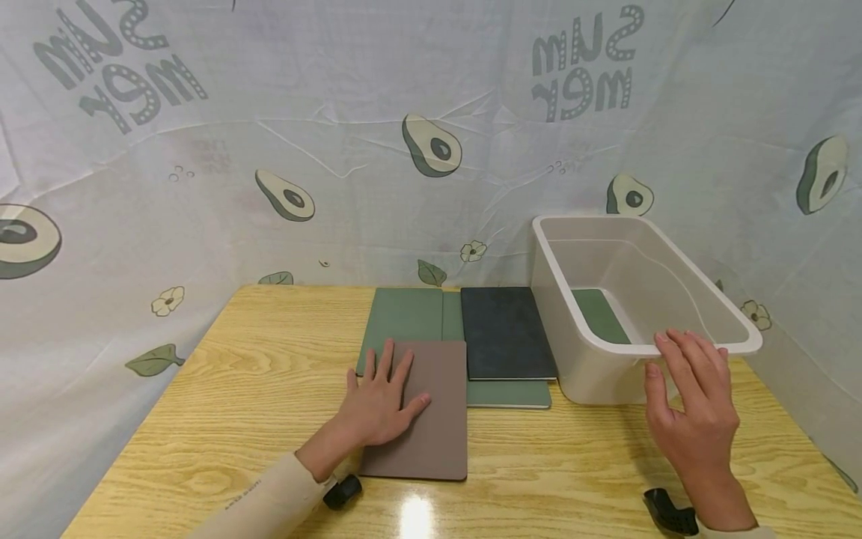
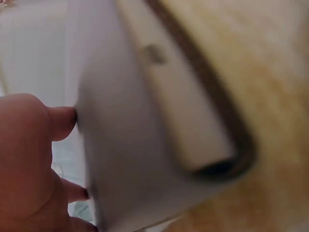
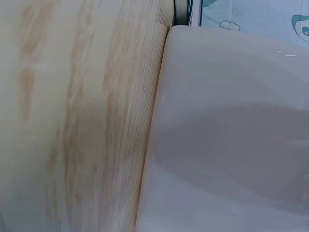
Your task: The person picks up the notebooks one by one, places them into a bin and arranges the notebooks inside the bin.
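My left hand [image 1: 377, 404] lies with spread fingers on a brown notebook [image 1: 438, 419] near the front of the table. In the left wrist view, fingertips [image 2: 63, 121] touch the cover of this notebook [image 2: 125, 145], and its page edge shows, blurred. The notebook overlaps a green notebook [image 1: 407, 318] behind it. At the right, my right hand [image 1: 697, 408] rests its fairly straight fingers at the near rim of a pale plastic bin [image 1: 572, 322], thumb on the outer side. Inside the bin a green notebook [image 1: 599, 316] lies on the floor. The right wrist view shows the bin's outer wall [image 3: 231, 87], without the hand.
A dark navy notebook [image 1: 508, 333] lies on another green notebook [image 1: 508, 394], just left of the bin. The wooden table [image 1: 269, 359] reaches back to a white curtain [image 1: 364, 90] printed with avocados.
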`<action>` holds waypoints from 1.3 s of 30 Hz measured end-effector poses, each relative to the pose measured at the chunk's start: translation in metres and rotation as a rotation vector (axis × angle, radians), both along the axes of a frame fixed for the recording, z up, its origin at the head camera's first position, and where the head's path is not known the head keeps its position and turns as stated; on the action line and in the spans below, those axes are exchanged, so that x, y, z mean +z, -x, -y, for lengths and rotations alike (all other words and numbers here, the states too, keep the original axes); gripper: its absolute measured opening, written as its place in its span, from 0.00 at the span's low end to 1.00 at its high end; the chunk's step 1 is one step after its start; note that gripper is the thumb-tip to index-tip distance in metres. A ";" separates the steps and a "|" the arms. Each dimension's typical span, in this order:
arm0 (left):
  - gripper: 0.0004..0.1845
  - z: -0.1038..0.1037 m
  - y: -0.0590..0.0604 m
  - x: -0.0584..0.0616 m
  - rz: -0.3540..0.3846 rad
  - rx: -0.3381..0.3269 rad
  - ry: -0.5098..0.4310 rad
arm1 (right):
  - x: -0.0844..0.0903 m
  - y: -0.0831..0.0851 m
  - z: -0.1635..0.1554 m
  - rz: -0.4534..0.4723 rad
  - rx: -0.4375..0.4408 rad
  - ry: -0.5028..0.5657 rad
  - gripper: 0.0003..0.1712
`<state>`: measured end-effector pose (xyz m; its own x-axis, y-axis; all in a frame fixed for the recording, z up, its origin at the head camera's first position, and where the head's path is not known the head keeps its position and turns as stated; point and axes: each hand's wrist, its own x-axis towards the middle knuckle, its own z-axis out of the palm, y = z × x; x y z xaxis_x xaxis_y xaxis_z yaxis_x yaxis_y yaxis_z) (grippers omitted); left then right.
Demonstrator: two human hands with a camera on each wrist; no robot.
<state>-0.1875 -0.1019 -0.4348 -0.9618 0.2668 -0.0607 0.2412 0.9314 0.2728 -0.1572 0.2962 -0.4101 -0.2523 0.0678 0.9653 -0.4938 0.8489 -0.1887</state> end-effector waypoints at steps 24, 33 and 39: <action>0.40 0.017 0.005 0.036 0.440 0.119 -0.776 | -0.001 0.002 -0.002 -0.010 0.013 -0.008 0.25; 0.42 0.052 0.009 0.040 0.638 0.249 -1.279 | -0.001 0.002 -0.002 -0.015 0.008 -0.005 0.24; 0.43 0.069 0.008 0.032 0.706 0.278 -1.534 | -0.001 0.002 -0.001 -0.020 0.010 -0.001 0.24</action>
